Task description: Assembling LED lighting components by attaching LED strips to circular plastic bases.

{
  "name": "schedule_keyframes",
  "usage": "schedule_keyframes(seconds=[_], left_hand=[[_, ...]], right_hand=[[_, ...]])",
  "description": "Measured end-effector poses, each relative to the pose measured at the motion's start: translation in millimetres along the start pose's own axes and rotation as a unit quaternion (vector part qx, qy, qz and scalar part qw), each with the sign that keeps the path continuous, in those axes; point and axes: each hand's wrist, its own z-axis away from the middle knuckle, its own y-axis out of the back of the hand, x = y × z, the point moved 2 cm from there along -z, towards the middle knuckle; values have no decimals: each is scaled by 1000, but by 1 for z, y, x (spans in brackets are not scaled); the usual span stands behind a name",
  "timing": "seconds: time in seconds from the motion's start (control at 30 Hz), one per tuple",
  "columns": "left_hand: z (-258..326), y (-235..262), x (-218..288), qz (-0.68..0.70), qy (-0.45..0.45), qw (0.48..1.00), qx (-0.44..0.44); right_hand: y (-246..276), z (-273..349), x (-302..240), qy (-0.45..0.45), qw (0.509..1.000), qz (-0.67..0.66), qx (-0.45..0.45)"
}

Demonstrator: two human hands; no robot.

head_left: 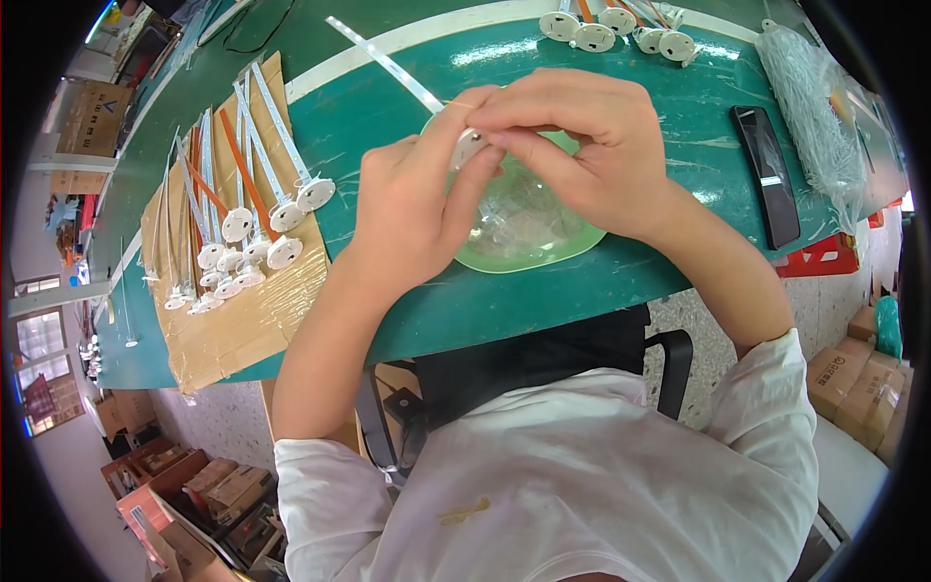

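Note:
My left hand (412, 194) grips a white disc (466, 147) that has a long pale strip (388, 65) running from it up and to the left. Thumb and fingertips of my right hand (587, 145) are pinched together at the disc's edge; whatever they hold is too small to make out. Beneath both hands stands a light green bowl (543, 260) with clear, small pieces inside, partly hidden by the hands. On the left, a cardboard sheet (228, 339) bears several similar strips with round white ends (316, 194), some strips pale and others orange.
More disc-ended strips (593, 37) lie at the table's far edge. On the right are a black phone (766, 175) and a bundle of clear plastic bags (813, 126). A red crate (819, 259) sits beyond the green table (465, 315). Cardboard boxes (858, 388) stand at the lower right.

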Motion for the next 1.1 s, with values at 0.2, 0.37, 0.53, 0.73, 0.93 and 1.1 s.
schedule_keyframes(seconds=[0.2,0.37,0.53,0.73,0.93,1.1], left_hand=[[-3,6,0,-55,-14,998,-3],[-6,16,-10,-67,35,997,19],[-4,25,-17,61,162,984,29],[-2,20,-19,66,143,987,9],[-2,21,-14,70,165,983,-27],[-2,19,-18,70,136,988,-5]], right_hand=[[-7,0,-8,66,991,108,46],[-3,-2,-2,44,974,207,76],[9,2,18,21,962,252,-98],[-1,7,21,28,945,262,-194],[-2,7,19,43,937,260,-228],[-2,6,17,28,937,249,-241]])
